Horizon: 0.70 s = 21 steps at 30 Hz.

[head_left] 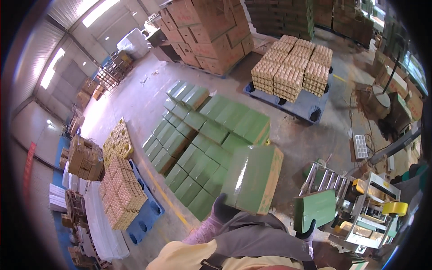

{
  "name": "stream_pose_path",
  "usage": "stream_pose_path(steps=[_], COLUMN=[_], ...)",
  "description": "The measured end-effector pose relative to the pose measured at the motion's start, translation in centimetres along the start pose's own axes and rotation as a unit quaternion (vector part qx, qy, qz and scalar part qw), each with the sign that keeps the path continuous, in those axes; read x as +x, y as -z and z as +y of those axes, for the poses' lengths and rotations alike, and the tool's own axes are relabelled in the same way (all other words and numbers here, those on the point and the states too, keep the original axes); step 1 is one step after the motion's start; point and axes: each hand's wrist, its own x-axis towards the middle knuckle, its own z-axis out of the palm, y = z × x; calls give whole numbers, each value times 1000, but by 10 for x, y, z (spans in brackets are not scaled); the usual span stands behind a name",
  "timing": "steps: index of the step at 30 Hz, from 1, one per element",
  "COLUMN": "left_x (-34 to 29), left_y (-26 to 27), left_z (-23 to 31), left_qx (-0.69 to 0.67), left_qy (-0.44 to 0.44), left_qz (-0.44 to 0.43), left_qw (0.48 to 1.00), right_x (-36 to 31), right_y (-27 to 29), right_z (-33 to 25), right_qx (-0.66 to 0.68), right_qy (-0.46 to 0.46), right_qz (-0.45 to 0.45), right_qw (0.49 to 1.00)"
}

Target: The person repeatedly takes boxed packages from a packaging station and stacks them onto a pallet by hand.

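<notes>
In front of my body is a taped green carton [245, 180] with a brown cardboard side, tilted and partly overlapping the stack. My left hand [224, 209], in a dark glove, grips its near left corner; most of the fingers are hidden. A second green carton [317, 208] stands at my right side, beside the roller conveyor [324, 180]. My gloved right hand [308, 230] holds its lower near edge, thumb up against the side. Beyond the first carton, rows of stacked green cartons [193, 162] rise in steps.
A carton-taping machine [371, 211] with yellow parts stands at the right. Egg trays full of eggs [288, 67] sit on a blue pallet [299, 108] at the far right. More egg trays [120, 193] rest on another pallet at left. Tall brown boxes [207, 36] stand behind.
</notes>
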Motion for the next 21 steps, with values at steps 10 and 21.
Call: stream_pose_path(steps=[10, 21], left_x=[39, 207], left_y=[42, -66], left_z=[14, -88], left_qx=[289, 80], left_qy=[59, 245], left_qz=[-58, -329], left_qw=[954, 908], right_x=[-66, -161], right_y=[-112, -16], right_z=[-22, 1], right_qx=[5, 87], right_qy=[40, 265], right_qz=[-1, 172], right_qw=[999, 945])
